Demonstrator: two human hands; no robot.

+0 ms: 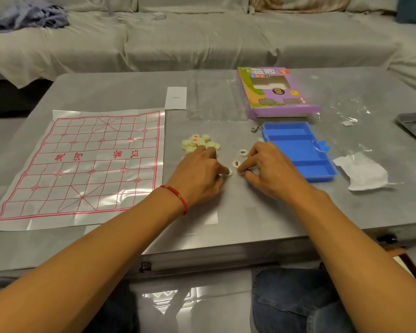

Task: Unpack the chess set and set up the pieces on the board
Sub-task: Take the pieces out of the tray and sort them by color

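Fingertips of my left hand (197, 174) pinched one cream disc (228, 173); right hand (267, 169) pinched another (240, 173), both on the table (250, 212). Piled pieces (199, 143) lay between the unfolded board (82, 164), long axis running away from me, and the empty blue tray (298, 150).

Bare table (250, 207) near the front edge; piece pile (199, 143) and blue tray (298, 150) farther back.
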